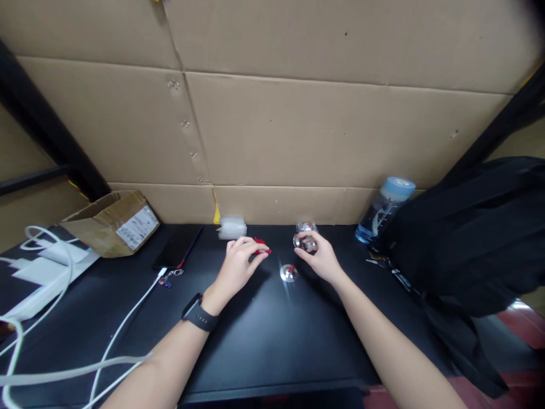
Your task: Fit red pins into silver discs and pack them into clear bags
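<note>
My left hand (242, 262), with a dark watch (199, 313) on its wrist, is at a small heap of red pieces (260, 244). Its thumb and fingers come together at the heap; whatever lies between the tips is too small to make out. My right hand (320, 258) has thumb and fingers around a shiny round metal piece (297, 241), partly covered by the fingers. More shiny metal pieces (306, 227) sit just behind that hand. On the black table between both hands lies a shiny metal disc (289, 274) with a red bit on top.
Behind the red heap is a stack of clear plastic bags (232, 226). A phone (177, 247), white cables (128, 319) and an open cardboard box (114, 224) are at left. A blue-capped bottle (385, 209), keys and a black backpack (477, 238) stand right. Cardboard (276, 130) walls the back.
</note>
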`<state>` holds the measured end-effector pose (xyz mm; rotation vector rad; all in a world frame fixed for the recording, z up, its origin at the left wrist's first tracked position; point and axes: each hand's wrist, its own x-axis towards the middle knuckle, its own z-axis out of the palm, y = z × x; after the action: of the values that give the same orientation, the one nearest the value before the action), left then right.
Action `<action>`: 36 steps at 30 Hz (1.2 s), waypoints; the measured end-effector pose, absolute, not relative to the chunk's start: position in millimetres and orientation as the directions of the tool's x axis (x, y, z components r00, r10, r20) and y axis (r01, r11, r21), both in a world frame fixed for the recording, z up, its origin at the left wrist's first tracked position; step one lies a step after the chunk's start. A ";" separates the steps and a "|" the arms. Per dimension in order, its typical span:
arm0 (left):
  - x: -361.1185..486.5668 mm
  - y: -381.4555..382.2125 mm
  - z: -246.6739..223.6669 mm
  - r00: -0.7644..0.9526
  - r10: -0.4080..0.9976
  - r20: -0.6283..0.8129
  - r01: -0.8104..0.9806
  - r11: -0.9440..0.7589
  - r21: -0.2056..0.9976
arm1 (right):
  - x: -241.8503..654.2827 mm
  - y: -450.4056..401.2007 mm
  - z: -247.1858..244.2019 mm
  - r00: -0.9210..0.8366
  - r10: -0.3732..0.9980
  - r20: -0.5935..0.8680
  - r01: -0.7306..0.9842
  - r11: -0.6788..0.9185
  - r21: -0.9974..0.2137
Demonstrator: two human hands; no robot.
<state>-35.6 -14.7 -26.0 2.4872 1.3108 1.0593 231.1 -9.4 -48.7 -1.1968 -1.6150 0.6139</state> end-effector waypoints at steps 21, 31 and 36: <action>-8.8 -46.3 -23.3 0.343 0.788 0.511 0.608 -0.601 0.519 | 184.2 -51.6 -33.3 -0.191 0.847 0.497 0.093 0.520 -0.849; -8.4 -53.0 -19.5 0.320 0.716 0.621 0.731 -0.603 0.319 | 181.2 -54.3 -33.0 -0.166 0.858 0.486 0.052 0.500 -0.865; -7.8 -53.5 -20.0 0.307 0.718 0.625 0.712 -0.609 0.350 | 179.3 -53.4 -32.9 -0.122 0.888 0.444 0.033 0.451 -0.892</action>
<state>-7.8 -53.5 -20.0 2.5329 1.3856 1.2180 179.3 -53.4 -32.9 -0.8438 -1.5187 0.9034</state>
